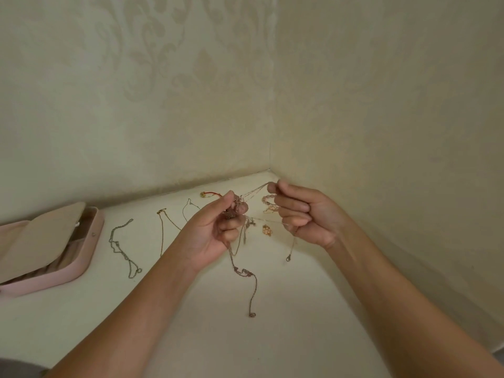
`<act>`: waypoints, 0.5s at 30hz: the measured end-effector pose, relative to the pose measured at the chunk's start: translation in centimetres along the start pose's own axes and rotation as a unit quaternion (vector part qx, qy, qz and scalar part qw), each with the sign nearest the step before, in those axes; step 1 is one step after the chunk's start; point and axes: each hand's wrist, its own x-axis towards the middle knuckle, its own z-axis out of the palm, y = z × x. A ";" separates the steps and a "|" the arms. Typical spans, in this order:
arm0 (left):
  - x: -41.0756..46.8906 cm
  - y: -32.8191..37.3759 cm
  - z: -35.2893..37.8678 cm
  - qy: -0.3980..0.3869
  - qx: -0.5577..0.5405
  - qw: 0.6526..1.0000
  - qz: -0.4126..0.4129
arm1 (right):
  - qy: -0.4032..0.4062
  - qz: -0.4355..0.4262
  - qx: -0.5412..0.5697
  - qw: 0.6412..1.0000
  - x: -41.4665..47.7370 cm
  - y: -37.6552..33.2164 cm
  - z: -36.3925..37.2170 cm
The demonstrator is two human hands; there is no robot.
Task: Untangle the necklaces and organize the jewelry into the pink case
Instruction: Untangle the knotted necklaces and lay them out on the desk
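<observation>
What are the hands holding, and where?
The left hand grips the tangled chains at their knot; the right hand pinches strands pulled from it.

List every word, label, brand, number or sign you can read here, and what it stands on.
No text is readable anywhere.
The pink case shows no lettering.
Any marks on the tangled necklaces held by the left hand and right hand are too small to tell.

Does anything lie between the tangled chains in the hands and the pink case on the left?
Yes. A dark chain and a gold chain lie on the table between the tangle and the pink case. Both are flat. A lifted carry likely clears them.
</observation>
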 end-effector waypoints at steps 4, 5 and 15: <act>0.1 0.4 -0.5 0.011 -0.020 1.000 0.019 | 0.080 -0.011 -0.256 0.963 -0.8 -0.7 0.2; 0.1 0.4 -0.5 0.012 -0.018 1.000 0.016 | 0.100 -0.018 -0.316 0.943 -0.9 -0.8 0.2; 0.0 0.0 -0.2 0.024 0.092 0.995 -0.025 | 0.153 -0.110 -0.465 0.865 -1.6 -1.4 0.7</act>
